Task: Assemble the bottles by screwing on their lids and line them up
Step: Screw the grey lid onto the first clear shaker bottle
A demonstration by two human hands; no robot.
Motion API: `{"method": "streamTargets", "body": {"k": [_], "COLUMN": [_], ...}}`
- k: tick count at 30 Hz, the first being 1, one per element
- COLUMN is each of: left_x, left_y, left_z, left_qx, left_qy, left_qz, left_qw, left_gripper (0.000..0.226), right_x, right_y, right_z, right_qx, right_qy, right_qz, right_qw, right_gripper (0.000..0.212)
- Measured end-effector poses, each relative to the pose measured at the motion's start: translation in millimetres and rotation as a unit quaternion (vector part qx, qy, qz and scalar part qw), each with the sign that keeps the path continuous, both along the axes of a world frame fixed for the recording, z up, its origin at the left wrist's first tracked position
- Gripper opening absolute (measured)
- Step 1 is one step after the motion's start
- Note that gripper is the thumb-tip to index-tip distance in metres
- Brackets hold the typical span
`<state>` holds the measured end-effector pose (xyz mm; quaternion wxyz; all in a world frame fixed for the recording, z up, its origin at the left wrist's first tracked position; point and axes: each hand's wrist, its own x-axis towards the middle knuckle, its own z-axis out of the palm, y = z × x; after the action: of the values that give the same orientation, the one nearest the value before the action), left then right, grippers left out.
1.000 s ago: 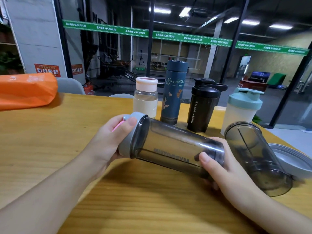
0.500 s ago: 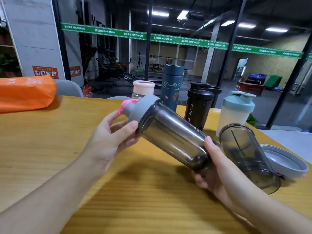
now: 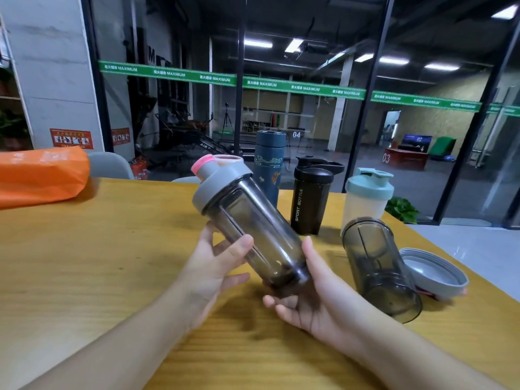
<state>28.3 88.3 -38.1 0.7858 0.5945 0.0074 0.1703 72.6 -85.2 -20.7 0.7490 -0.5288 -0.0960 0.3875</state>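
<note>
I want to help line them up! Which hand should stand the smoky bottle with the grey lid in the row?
Right, probably. The right hand cups the base of the smoky grey-lidded plastic bottle, nearer the row's black sport bottle; the left hand only steadies its side.

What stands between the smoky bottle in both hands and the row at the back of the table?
Nothing visible lies on the table in its path. The smoky bottle is held tilted; beyond it the row's pink-lidded bottle is mostly hidden.
</note>
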Motion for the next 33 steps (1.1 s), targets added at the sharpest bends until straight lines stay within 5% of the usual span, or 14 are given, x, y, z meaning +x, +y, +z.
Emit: {"method": "streamTargets", "body": {"k": [6,10,23,33], "left_x": [1,-3,4,18], "left_y": [-6,4,26,31], "left_z": [7,10,7,4], "left_qx": [-0.022,0.069,0.263,0.250], "left_qy": [-0.025,-0.037,-0.022,-0.021], "left_qz": [0.057,0.118,0.208,0.219], "left_qw": [0.998,0.990,0.942,0.943], "left_gripper": [0.083,0.085,0.093,0.092], "right_x": [-3,-4,-2,-3], "right_y": [5,-2,-5,-12], "right_z": [1,5,10,19], "right_qx": [-0.054,-0.076,-0.116,-0.095], "right_qy": [-0.064,-0.106,-0.219,-0.238], "right_qz": [-0.028,-0.051,-0.098,-0.121], "right_qw": [0.996,0.990,0.964,0.959], "right_gripper": [0.049,0.065,0.057,0.056]}}
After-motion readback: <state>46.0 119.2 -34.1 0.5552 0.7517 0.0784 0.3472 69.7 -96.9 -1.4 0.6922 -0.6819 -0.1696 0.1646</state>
